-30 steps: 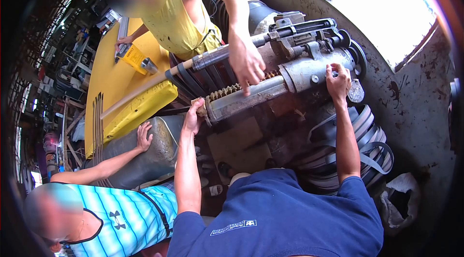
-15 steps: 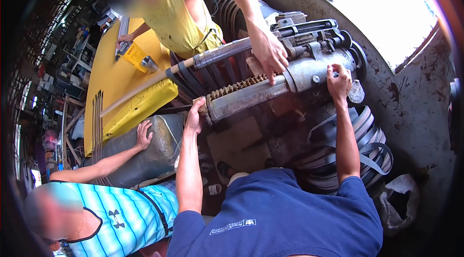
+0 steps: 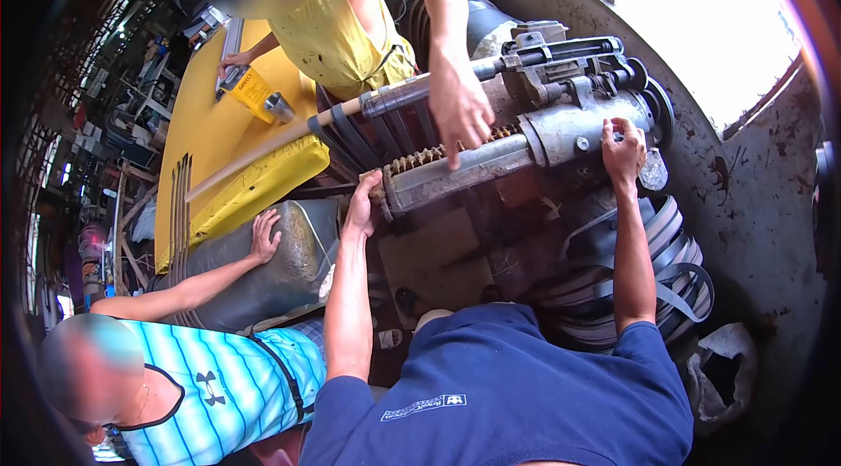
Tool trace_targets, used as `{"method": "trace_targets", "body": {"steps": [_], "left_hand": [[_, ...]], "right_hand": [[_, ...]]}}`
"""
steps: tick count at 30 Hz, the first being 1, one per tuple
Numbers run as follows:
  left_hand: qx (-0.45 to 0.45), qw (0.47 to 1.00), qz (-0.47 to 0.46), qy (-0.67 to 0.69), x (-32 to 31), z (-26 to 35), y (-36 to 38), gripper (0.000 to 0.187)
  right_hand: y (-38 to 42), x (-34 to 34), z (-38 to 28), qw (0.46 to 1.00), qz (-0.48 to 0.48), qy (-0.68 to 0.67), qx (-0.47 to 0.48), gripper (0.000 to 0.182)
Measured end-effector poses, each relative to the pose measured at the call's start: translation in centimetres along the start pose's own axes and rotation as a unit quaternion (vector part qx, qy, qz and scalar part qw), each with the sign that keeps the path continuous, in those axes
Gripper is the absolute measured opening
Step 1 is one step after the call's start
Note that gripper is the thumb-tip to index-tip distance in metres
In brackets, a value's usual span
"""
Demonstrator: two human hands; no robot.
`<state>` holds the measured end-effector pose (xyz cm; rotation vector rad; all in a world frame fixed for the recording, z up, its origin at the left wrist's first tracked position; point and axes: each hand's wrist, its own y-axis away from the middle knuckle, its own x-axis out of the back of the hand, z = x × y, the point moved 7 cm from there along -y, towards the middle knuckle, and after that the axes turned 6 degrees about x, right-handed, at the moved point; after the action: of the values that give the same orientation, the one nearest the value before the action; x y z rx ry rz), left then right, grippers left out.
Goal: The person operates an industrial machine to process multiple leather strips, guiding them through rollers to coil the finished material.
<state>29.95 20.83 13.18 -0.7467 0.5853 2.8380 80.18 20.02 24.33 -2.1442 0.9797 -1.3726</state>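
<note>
A long, worn metal machine (image 3: pixel 464 175) lies in front of me, with a rusty spiral screw (image 3: pixel 419 156) along its upper side. My left hand (image 3: pixel 361 201) is closed round its left end. At the wider cylindrical housing (image 3: pixel 559 135) on the right, my right hand (image 3: pixel 624 149) has its fingers curled against the metal; its palm side is partly hidden. A co-worker in a yellow top reaches over from the far side, and that person's hand (image 3: pixel 462 111) points down at the screw with the fingertips close to it.
Black rollers and a pulley (image 3: pixel 661 107) sit at the machine's right end. Coiled belts (image 3: pixel 661 264) are stacked below it, beside a grey wall (image 3: pixel 753 229). A yellow-covered table (image 3: pixel 206 107) holds a yellow can (image 3: pixel 249 96) and a metal cup (image 3: pixel 279 107). Another person's hand (image 3: pixel 265 236) rests on a dark padded seat (image 3: pixel 241 278).
The co-worker's hand has moved left along the screw, away from the housing. My view has shifted slightly; both my hands keep their places on the machine.
</note>
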Motion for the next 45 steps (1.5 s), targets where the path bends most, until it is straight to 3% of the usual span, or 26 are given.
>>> {"method": "trace_targets", "body": {"steps": [8, 17, 26, 35, 45], "left_hand": [[-0.01, 1.0, 0.017, -0.001, 0.8, -0.2, -0.4, 0.022], [0.013, 1.0, -0.006, 0.009, 0.5, -0.4, -0.6, 0.035], [-0.029, 0.999, 0.013, -0.005, 1.5, -0.4, -1.1, 0.022], [0.016, 0.999, 0.0, -0.032, -0.3, 0.0, 0.4, 0.028], [-0.051, 0.997, 0.035, -0.042, -0.5, 0.1, 0.8, 0.035]], "right_hand": [[0.0, -0.1, 0.2, 1.0, -0.006, 0.003, -0.005, 0.022], [0.0, 0.1, 0.1, 1.0, -0.007, 0.0, -0.01, 0.023], [0.0, -0.1, 0.3, 1.0, -0.009, -0.004, -0.005, 0.023], [0.0, 0.0, 0.1, 1.0, -0.014, -0.004, -0.01, 0.023], [0.0, -0.1, 0.2, 1.0, -0.02, -0.001, -0.013, 0.024]]}}
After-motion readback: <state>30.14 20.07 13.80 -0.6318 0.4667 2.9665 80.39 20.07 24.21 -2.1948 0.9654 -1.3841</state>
